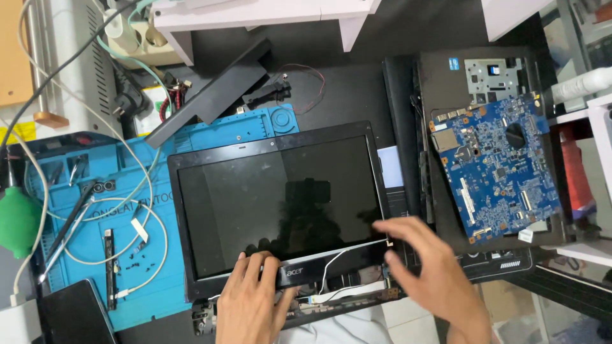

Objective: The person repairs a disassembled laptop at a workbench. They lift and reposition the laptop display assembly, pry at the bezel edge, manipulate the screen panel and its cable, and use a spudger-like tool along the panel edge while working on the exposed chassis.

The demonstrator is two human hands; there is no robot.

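The laptop screen panel (280,204) lies flat on the table, straight ahead of both hands, its long axis running left to right with the left end a little nearer than the right. The left hand (252,296) rests on the near bezel, left of centre, fingertips curled over the lower edge of the frame and pressing it rather than closed around anything. The right hand (433,274) hovers loose and spread, blurred, at the near right corner, where white cables (338,290) and the hinge (382,290) show; it holds nothing. The left hand is the nearer to the panel.

To the right, close beside the panel, sits a dark laptop base (440,76) carrying a blue circuit board (497,165), so room on that side is tight. To the left, the blue work mat (83,178) carries white wires (137,197), small screws (134,258) and tools. A black bezel strip (210,92) lies beyond the far edge.
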